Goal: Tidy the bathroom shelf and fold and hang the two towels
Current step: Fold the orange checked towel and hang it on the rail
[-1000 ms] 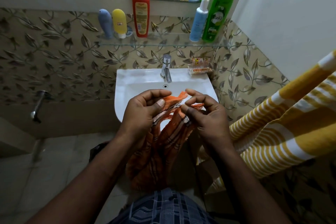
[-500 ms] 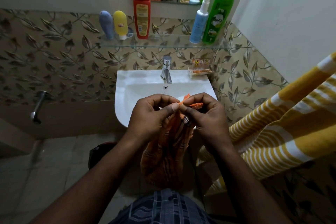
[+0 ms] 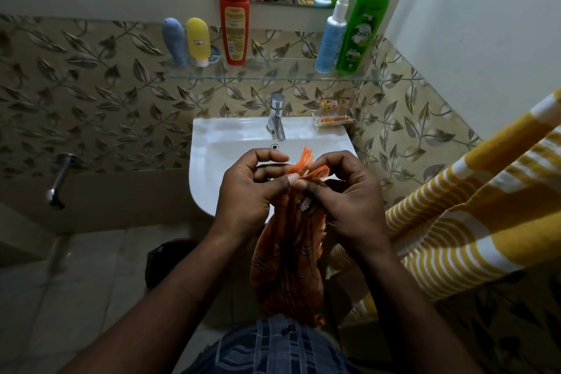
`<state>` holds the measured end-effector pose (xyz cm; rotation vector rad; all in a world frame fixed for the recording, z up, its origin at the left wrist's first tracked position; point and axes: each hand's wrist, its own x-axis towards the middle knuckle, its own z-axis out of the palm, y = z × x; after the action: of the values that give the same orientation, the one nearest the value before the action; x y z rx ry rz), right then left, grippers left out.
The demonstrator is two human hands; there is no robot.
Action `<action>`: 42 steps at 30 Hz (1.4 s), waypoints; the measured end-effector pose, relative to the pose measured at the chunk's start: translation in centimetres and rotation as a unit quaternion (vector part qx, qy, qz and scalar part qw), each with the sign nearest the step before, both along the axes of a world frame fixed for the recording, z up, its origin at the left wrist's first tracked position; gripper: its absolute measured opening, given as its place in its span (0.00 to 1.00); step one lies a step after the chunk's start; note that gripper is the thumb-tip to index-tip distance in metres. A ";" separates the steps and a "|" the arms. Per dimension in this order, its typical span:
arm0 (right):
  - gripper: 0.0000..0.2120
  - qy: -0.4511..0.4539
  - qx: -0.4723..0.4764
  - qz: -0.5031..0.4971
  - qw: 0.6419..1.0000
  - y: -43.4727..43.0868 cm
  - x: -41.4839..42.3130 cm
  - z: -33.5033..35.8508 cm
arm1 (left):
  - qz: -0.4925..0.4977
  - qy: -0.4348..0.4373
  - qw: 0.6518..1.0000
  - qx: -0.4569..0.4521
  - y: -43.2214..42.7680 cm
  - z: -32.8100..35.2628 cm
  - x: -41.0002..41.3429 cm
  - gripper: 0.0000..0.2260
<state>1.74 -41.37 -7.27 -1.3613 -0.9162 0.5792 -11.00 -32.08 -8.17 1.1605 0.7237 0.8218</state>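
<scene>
An orange checked cloth towel (image 3: pixel 288 261) hangs bunched from both hands, its fringed corner poking up between the fingertips. The left hand (image 3: pixel 249 191) and right hand (image 3: pixel 343 197) are pressed close together, each pinching the towel's top edge. Just beyond the hands sits a white ceramic basin (image 3: pixel 212 149) with a chrome tap (image 3: pixel 277 115). Above that, a glass shelf (image 3: pixel 273 76) carries upright bottles. To the right of the right hand hangs a yellow-and-white striped towel (image 3: pixel 470 215).
</scene>
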 end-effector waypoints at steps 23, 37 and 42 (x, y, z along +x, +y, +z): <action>0.18 0.100 -0.001 0.013 0.995 0.2 0.2 0.7 | -0.057 -0.070 0.996 0.006 -0.5 1.3 -0.8 0.07; 0.15 0.120 0.018 0.039 0.992 0.0 0.1 1.2 | -0.075 -0.095 0.991 -0.053 -0.7 1.3 -0.5 0.06; 0.15 0.128 0.018 0.036 0.991 -0.1 0.0 1.1 | -0.082 -0.092 0.992 -0.038 -0.8 1.3 -0.6 0.08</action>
<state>1.76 -41.51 -6.20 -1.1931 -0.7653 0.7710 -11.61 -32.87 -6.91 1.0459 0.4969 0.7462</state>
